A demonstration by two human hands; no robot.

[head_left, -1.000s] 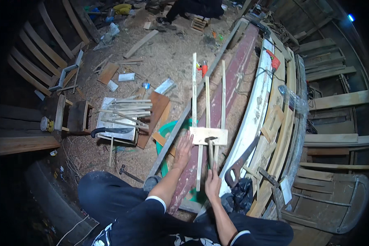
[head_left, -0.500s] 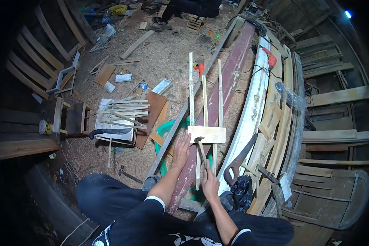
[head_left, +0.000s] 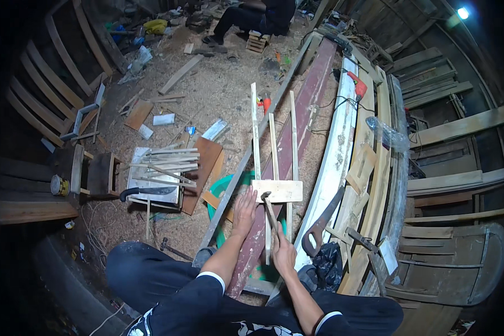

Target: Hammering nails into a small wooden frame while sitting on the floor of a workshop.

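Lying flat, the pale board (head_left: pixel 285 191) crosses three thin sticks (head_left: pixel 255 129) above the maroon beam (head_left: pixel 307 106). The left hand (head_left: pixel 244 213), fingers nearly straight and gripping nothing, meets the board's left end, presumably to steady it; the right hand (head_left: pixel 284 256), fingers curled, holds the hammer (head_left: pixel 270 211) low on its handle, probably for leverage.

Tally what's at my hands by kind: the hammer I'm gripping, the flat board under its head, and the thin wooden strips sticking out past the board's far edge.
Hammer in the right hand: 1
Flat board at the left hand: 1
Thin wooden strips past its far edge: 3
Total: 5
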